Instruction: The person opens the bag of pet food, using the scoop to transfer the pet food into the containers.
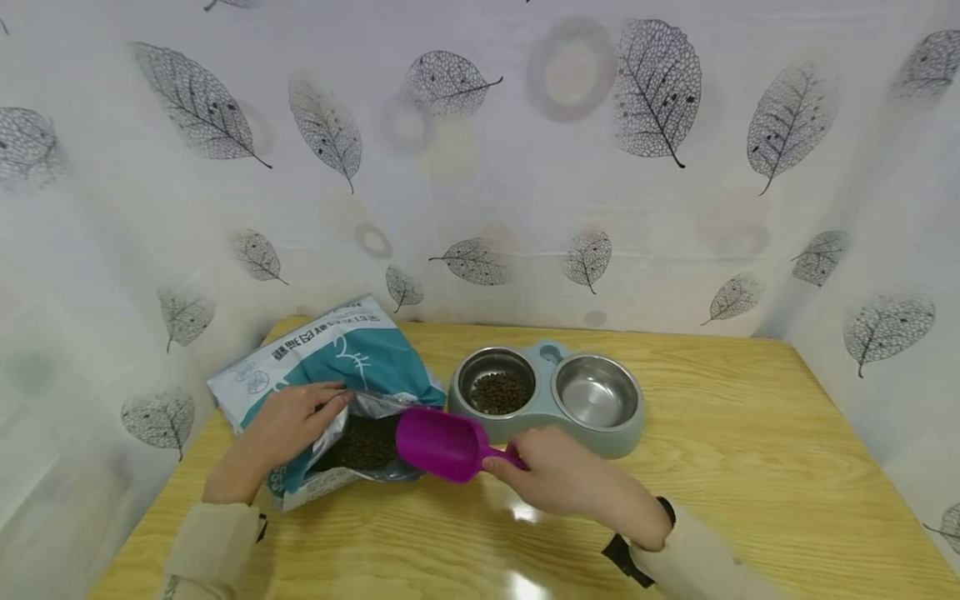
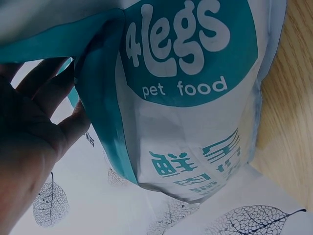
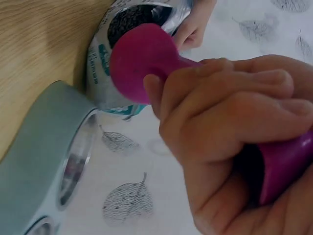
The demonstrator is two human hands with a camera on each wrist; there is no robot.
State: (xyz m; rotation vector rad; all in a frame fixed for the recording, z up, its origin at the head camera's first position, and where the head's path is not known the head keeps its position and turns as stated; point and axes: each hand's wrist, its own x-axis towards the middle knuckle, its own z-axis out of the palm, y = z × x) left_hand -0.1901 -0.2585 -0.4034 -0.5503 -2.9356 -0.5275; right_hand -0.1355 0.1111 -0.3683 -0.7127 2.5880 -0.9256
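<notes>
A teal and white pet food bag (image 1: 378, 354) lies on its side on the table, its mouth turned toward me with brown kibble (image 1: 363, 443) inside. My left hand (image 1: 296, 425) grips the edge of that mouth and holds it up; in the left wrist view the fingers of the left hand (image 2: 41, 112) reach behind the teal flap. My right hand (image 1: 562, 471) holds a purple scoop (image 1: 442, 442) by its handle. The scoop's bowl is at the right side of the bag's mouth, and its visible inside looks bare. In the right wrist view the fingers wrap round the handle.
Behind the scoop stands a blue-grey double feeder (image 1: 543, 367). Its left steel bowl (image 1: 480, 360) has some kibble in it; the right steel bowl (image 1: 596, 392) shows a bare shiny bottom. A leaf-print curtain (image 1: 525, 208) hangs behind the wooden table (image 1: 750, 467).
</notes>
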